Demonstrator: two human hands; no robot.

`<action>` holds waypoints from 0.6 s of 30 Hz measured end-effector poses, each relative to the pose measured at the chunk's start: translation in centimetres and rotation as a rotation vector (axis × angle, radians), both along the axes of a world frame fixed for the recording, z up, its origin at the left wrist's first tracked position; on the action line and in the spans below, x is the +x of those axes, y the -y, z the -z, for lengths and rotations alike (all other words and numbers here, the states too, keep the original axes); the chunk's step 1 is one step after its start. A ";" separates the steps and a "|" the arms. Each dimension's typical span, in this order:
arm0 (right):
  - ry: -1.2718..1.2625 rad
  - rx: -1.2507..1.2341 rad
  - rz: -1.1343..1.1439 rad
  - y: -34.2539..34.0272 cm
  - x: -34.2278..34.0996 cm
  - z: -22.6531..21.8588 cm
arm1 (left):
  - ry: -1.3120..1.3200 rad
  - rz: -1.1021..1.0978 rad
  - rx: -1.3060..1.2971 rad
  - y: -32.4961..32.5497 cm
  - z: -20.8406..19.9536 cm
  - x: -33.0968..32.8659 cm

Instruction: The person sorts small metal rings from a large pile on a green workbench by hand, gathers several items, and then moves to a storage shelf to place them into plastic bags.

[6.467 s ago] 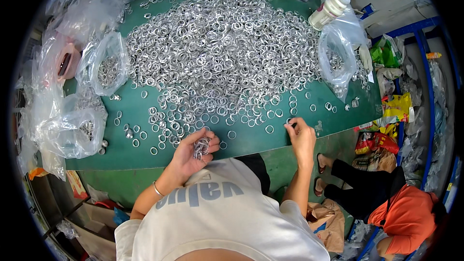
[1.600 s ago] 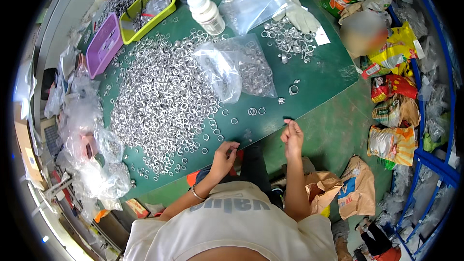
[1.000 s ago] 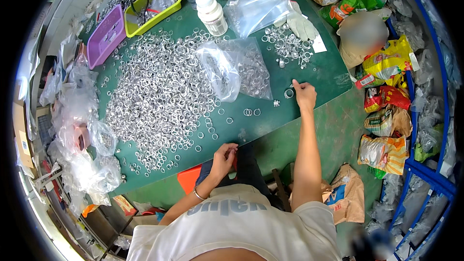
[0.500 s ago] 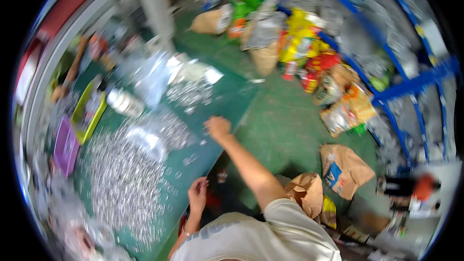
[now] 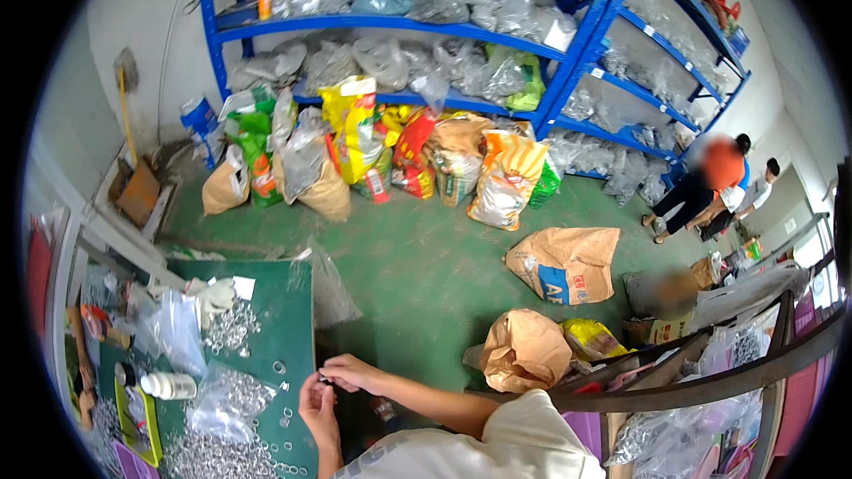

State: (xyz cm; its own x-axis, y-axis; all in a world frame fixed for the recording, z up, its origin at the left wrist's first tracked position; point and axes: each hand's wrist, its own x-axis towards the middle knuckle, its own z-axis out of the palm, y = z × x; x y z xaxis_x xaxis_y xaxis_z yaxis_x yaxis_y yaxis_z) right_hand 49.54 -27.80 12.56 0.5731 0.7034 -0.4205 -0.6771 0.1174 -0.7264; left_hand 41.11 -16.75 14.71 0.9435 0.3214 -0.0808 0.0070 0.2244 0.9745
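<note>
My right hand (image 5: 344, 372) and my left hand (image 5: 318, 408) meet just off the right edge of the green table (image 5: 288, 297). The fingertips of both are pinched together on a small dark item too tiny to name. Beside my left hand, a few loose metal rings (image 5: 280, 365) lie near the table's edge. Farther left is a large heap of shiny metal rings (image 5: 213, 457), partly under a clear plastic bag (image 5: 213, 417). A smaller pile of metal rings (image 5: 232, 328) sits toward the back.
A white bottle (image 5: 169, 386) and a yellow-green tray (image 5: 153, 454) stand on the left. Filled sacks (image 5: 355, 137) line the blue shelving (image 5: 399, 28). Brown paper bags (image 5: 566, 264) occupy the floor at right. Several people (image 5: 714, 173) are by the far right shelves.
The view has swung toward the shelves and right side. My right hand, earlier reaching over the table, has come back to my left hand, and their fingertips now meet.
</note>
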 end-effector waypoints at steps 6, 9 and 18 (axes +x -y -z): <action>0.104 -0.046 0.356 7.5 -0.4 -6.0 | -0.027 0.292 0.080 5.4 -3.8 4.9; 0.193 -0.061 0.617 10.3 -0.8 -7.6 | 0.055 0.430 0.110 8.1 -6.1 7.4; 0.071 0.520 0.997 20.6 2.6 -12.6 | -0.242 0.892 -0.589 13.9 -9.6 16.6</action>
